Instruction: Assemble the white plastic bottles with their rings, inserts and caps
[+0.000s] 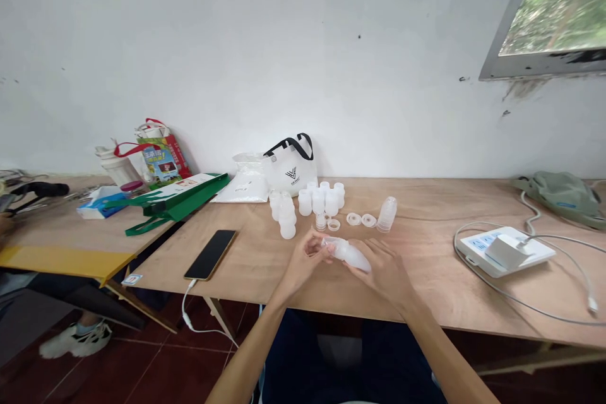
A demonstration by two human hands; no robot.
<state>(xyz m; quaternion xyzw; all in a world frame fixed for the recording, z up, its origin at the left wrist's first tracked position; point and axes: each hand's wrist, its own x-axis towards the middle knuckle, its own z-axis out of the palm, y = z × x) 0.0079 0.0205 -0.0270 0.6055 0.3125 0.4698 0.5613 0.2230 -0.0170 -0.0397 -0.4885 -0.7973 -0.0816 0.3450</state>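
Note:
A translucent white plastic bottle [354, 257] lies tilted between my hands, just above the table's front part. My right hand [384, 266] is wrapped around its rounded body. At its other end, the fingers of my left hand [310, 251] pinch the narrower, clearer part; whether that is a separate piece I cannot tell. Beyond my hands stand similar white containers [318, 201], with another cluster of white containers [284, 211] to their left. Small clear rings [334, 225] and round lid-like pieces [353, 219] lie nearby. A leaning stack of clear cups [387, 214] is at their right.
A charging phone [211, 255] lies left on the wooden table. Behind are a white tote bag [296, 173] and a plastic packet [249, 183]. A white box with cables [506, 251] sits right, near a green-grey bag [563, 192]. Another person's shoe [76, 339] shows below the left table.

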